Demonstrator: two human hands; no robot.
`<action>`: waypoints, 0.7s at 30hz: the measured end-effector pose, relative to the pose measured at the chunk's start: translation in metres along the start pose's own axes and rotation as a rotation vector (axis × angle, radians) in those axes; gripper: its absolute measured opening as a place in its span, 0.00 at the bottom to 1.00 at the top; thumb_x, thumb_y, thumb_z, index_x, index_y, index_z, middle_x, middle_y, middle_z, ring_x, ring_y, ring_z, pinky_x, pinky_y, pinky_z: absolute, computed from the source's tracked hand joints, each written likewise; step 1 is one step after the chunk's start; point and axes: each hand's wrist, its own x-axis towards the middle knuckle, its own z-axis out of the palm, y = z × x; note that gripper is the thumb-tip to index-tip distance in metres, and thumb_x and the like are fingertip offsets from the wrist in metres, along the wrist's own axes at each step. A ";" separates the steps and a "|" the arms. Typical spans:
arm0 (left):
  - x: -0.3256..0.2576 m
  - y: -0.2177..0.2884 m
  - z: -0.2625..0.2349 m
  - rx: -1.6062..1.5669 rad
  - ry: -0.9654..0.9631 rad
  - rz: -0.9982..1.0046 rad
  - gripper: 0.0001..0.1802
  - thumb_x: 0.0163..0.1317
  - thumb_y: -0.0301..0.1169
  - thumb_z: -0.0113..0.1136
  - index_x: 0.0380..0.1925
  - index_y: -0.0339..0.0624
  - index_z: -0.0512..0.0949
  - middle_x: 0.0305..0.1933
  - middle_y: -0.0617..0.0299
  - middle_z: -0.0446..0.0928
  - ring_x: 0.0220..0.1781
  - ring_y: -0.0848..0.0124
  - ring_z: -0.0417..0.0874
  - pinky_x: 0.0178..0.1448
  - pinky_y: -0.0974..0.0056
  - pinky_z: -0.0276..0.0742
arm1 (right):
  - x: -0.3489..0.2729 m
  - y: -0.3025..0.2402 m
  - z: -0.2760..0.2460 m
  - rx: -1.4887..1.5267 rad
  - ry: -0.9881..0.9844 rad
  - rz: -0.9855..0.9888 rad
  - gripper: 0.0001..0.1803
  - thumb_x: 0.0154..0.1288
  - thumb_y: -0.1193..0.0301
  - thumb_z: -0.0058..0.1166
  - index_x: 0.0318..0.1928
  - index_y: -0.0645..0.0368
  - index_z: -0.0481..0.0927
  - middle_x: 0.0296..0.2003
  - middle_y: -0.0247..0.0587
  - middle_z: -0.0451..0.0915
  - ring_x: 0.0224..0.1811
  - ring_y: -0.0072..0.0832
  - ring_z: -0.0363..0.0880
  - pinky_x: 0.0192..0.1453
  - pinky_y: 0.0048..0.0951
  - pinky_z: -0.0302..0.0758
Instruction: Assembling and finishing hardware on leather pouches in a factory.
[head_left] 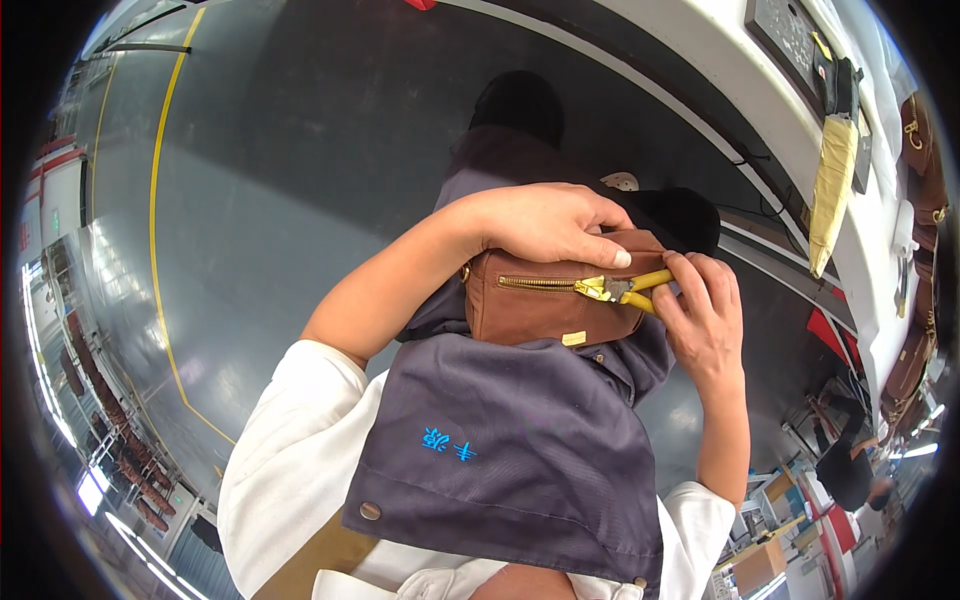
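Observation:
A small brown bag (500,318) rests on my lap, over a dark apron (500,440). Along its upper face runs a brass zipper (535,284). My left hand (560,222) lies across the bag's far edge, its thumb pressed on the brown surface and its fingers curled over the side out of sight. In my right hand (705,310) are pliers with yellow handles (650,288). Their jaws meet the zipper's right end, where a shiny yellow-wrapped piece (594,289) sits. A pale yellow tab (573,339) shows on the bag's near side.
To the right curves a white worktable (730,75), bearing a tool with a yellow-wrapped handle (833,190) and a dark flat block (785,40). More brown bags (915,360) line the far right. Another person (850,460) is at lower right. A yellow line (155,200) marks the grey floor.

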 end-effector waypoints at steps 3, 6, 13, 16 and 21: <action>0.000 0.000 0.000 0.020 0.008 -0.009 0.29 0.70 0.49 0.60 0.59 0.35 0.77 0.43 0.52 0.86 0.43 0.69 0.84 0.50 0.63 0.78 | 0.001 0.001 -0.002 0.003 0.001 0.003 0.10 0.51 0.69 0.59 0.37 0.54 0.77 0.55 0.38 0.76 0.56 0.37 0.75 0.60 0.43 0.76; -0.001 0.000 0.000 -0.016 0.002 -0.031 0.30 0.70 0.50 0.60 0.59 0.35 0.77 0.43 0.53 0.86 0.43 0.68 0.84 0.50 0.63 0.78 | 0.001 0.003 -0.004 -0.011 0.009 0.011 0.11 0.52 0.70 0.59 0.37 0.54 0.78 0.56 0.38 0.77 0.57 0.37 0.75 0.61 0.44 0.75; -0.002 -0.003 -0.001 -0.018 0.036 0.004 0.31 0.69 0.52 0.60 0.58 0.37 0.78 0.39 0.56 0.85 0.40 0.70 0.83 0.48 0.64 0.77 | -0.007 0.005 -0.005 0.018 0.093 0.178 0.16 0.45 0.80 0.60 0.39 0.59 0.80 0.55 0.40 0.79 0.57 0.40 0.77 0.62 0.45 0.75; -0.001 -0.006 -0.001 -0.014 0.038 0.000 0.31 0.69 0.53 0.61 0.57 0.37 0.78 0.38 0.57 0.85 0.40 0.70 0.82 0.47 0.64 0.77 | -0.007 0.001 -0.004 0.093 0.129 0.221 0.15 0.44 0.80 0.60 0.37 0.59 0.81 0.53 0.41 0.79 0.56 0.41 0.77 0.60 0.45 0.76; -0.002 -0.003 -0.001 -0.033 0.040 -0.018 0.31 0.69 0.53 0.61 0.57 0.37 0.79 0.39 0.58 0.84 0.40 0.71 0.82 0.48 0.65 0.77 | -0.004 -0.006 -0.001 0.132 0.154 0.189 0.14 0.43 0.80 0.59 0.36 0.60 0.81 0.53 0.41 0.79 0.54 0.41 0.78 0.59 0.45 0.76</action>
